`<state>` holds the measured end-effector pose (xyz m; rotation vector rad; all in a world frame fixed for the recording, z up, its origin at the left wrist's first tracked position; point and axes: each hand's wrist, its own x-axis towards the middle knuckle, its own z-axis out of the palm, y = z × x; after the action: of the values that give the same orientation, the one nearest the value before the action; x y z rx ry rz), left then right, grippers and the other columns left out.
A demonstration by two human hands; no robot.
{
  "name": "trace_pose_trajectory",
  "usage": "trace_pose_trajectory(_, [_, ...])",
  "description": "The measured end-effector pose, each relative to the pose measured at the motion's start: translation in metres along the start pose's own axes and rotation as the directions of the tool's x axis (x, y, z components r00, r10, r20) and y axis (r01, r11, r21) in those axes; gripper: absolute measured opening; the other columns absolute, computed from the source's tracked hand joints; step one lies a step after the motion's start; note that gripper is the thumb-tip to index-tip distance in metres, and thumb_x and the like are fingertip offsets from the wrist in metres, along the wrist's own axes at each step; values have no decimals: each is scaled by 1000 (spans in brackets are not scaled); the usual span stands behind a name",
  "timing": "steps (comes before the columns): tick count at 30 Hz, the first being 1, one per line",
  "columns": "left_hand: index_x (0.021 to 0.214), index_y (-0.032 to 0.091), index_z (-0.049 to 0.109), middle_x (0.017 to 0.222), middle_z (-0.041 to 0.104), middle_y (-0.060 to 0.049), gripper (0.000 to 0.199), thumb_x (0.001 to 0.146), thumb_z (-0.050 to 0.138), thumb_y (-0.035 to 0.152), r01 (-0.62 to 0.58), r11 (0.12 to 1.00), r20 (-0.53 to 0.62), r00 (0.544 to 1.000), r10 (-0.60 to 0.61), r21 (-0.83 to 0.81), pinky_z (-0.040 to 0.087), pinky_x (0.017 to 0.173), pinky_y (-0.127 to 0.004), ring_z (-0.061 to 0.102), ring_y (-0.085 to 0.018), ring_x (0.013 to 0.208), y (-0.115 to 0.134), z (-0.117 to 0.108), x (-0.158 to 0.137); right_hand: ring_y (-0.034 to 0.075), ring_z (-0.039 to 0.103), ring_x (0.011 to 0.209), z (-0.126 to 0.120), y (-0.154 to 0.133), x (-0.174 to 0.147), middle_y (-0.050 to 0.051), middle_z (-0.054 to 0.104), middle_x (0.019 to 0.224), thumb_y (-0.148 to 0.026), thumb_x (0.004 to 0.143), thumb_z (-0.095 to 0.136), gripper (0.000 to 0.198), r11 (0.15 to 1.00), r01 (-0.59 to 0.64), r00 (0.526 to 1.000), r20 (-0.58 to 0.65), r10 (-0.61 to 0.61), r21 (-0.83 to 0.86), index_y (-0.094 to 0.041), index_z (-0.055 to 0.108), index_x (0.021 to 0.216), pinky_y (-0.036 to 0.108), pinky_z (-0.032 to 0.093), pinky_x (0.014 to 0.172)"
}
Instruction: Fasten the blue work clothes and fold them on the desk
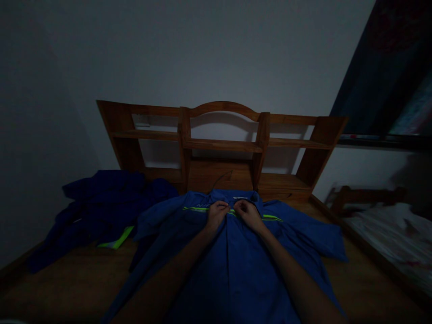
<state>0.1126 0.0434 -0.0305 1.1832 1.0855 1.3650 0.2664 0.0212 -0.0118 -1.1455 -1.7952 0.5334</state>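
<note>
Blue shirt [243, 258] lies spread front-up on a wooden surface [357, 281] before a shelf unit [222, 145], as the left hand [217, 213] and right hand [249, 213] pinch its fabric near the collar, beside heaped darker blue clothing [101, 204].

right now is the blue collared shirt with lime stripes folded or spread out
Spread out: the blue shirt lies front up, sleeves out to both sides, left hand and right hand near its collar.
</note>
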Motion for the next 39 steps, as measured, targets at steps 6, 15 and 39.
trace_pose_trajectory(6, [76,13,62,62,64,-2,23,57,71,23,-26,1000,12,1000,25,11,40,51,-20,58,-12,55,2,0,-1,14,59,76,0,2,0,5,64,85,-31,85,47,21,1000,-6,1000,-1,6,4,-15,60,89,24,44,71])
trace_pose_trajectory(15, [82,13,64,72,67,-5,20,64,68,20,-164,983,93,983,157,77,47,66,-23,63,-14,69,4,1,-3,14,55,75,-3,4,-1,4,61,82,-36,85,47,25,998,-28,1000,10,27,57,-15,59,87,24,41,70])
trace_pose_trajectory(39, [89,17,61,82,65,-2,20,69,67,16,-419,829,251,904,345,371,50,70,-23,62,-12,75,6,1,-6,10,44,56,5,29,10,-1,52,62,-48,73,58,35,915,-240,969,130,209,324,-13,59,76,22,33,54])
